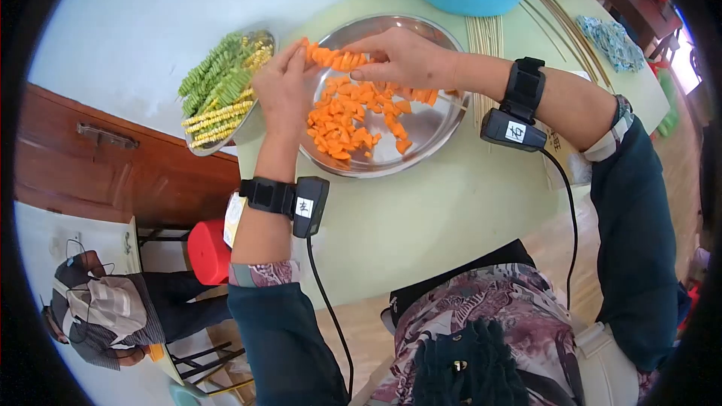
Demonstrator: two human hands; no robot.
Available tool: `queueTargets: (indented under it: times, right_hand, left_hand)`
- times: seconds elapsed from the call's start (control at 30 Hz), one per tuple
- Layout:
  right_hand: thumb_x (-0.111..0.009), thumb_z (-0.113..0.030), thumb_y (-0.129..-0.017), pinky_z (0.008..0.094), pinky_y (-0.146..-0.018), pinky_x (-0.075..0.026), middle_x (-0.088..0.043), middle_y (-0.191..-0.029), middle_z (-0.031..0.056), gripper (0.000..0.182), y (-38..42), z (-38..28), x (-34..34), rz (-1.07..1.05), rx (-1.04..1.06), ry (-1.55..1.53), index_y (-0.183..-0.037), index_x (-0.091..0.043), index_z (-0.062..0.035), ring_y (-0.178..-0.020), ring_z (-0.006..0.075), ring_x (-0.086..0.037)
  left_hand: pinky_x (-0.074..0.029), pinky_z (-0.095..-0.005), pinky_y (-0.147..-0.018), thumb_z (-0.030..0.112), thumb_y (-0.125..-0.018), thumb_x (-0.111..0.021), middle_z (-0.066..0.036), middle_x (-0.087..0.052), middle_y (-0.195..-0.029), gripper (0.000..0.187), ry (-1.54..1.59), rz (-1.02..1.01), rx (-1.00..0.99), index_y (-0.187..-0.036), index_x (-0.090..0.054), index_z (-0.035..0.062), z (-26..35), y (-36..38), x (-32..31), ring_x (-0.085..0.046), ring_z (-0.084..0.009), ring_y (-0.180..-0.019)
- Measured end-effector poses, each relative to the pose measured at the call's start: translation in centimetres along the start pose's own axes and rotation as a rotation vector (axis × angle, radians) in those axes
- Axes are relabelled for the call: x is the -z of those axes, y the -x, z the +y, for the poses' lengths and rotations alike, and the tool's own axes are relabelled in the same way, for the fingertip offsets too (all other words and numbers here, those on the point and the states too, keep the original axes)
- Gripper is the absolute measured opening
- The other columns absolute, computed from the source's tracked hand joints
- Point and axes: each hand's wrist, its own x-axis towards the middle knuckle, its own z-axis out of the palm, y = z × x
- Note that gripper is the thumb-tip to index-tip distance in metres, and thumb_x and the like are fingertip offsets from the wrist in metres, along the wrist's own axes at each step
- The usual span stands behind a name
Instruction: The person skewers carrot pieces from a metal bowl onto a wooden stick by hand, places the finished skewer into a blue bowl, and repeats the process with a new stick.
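A skewer of orange carrot pieces (336, 58) slants across the upper part of a round steel tray (436, 131). My left hand (286, 89) is closed at its upper left end, fingertips on the carrot there. My right hand (406, 60) curls over the skewer further along, with thumb and fingers around the carrot pieces and partly hiding them. A bare stick end (457, 104) sticks out at the lower right, near the tray's rim. Below the hands, loose carrot chunks (338, 124) lie heaped in the left half of the tray.
A blue basin (466, 0) of carrot skewers stands behind. Green and yellow skewers (222, 83) fill a tray at left. Bare sticks (485, 37) and a patterned cloth (611, 43) lie at right. A person (113, 301) is beside a red stool (209, 252).
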Motion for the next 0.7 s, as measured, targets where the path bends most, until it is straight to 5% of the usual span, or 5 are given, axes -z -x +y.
queueTargets:
  times: [0.07,0.13,0.27,0.63,0.7]
  right_hand:
    - [-0.056,-0.024,-0.084,0.0280,-0.047,-0.045,-0.059,-0.066,0.0097,0.042,-0.2,-0.3,0.5,-0.015,-0.079,-0.220,-0.120,-0.051,-0.0028,-0.049,0.0133,-0.055]
    - [-0.056,-0.025,-0.085,0.0220,-0.037,-0.039,-0.055,-0.063,0.0068,0.035,-0.1,-1.8,1.9,-0.179,-0.440,-0.830,-0.111,-0.057,-0.0013,-0.042,0.0087,-0.048]
    - [-0.053,-0.028,-0.087,0.0175,-0.035,-0.035,-0.054,-0.061,0.0059,0.043,-0.1,-1.7,2.2,-0.219,-0.431,-0.843,-0.118,-0.051,0.0003,-0.036,0.0057,-0.044]
    - [-0.056,-0.028,-0.082,0.0223,-0.037,-0.040,-0.057,-0.067,0.0074,0.038,-0.5,0.4,1.9,-0.071,-0.413,-0.571,-0.104,-0.058,0.0030,-0.040,0.0100,-0.049]
    - [-0.056,-0.027,-0.081,0.0228,-0.038,-0.040,-0.058,-0.067,0.0077,0.037,-0.4,0.6,1.9,-0.037,-0.403,-0.524,-0.103,-0.058,0.0031,-0.041,0.0102,-0.049]
  left_hand:
    - [-0.055,-0.0300,-0.072,0.008,-0.087,-0.053,-0.017,-0.060,-0.096,0.025,0.049,-0.023,0.005,-0.105,-0.056,-0.0091,0.1,0.0,0.2,-0.062,-0.0211,-0.083]
    - [-0.055,-0.0304,-0.073,0.009,-0.087,-0.053,-0.016,-0.060,-0.096,0.026,0.120,-0.042,0.066,-0.106,-0.055,-0.0085,0.5,0.1,0.4,-0.062,-0.0212,-0.083]
    - [-0.055,-0.0296,-0.071,0.009,-0.087,-0.052,-0.016,-0.060,-0.097,0.027,0.146,-0.052,0.090,-0.108,-0.055,-0.0078,0.4,0.0,0.4,-0.062,-0.0208,-0.083]
    - [-0.052,-0.0253,-0.071,0.007,-0.087,-0.050,-0.018,-0.061,-0.100,0.026,-0.034,-0.147,0.080,-0.109,-0.055,-0.0060,-1.2,-0.8,1.8,-0.063,-0.0219,-0.086]
    - [-0.051,-0.0247,-0.069,0.005,-0.086,-0.051,-0.016,-0.061,-0.099,0.023,-0.401,-0.307,0.045,-0.106,-0.057,-0.0051,-1.2,-1.0,2.4,-0.063,-0.0182,-0.083]
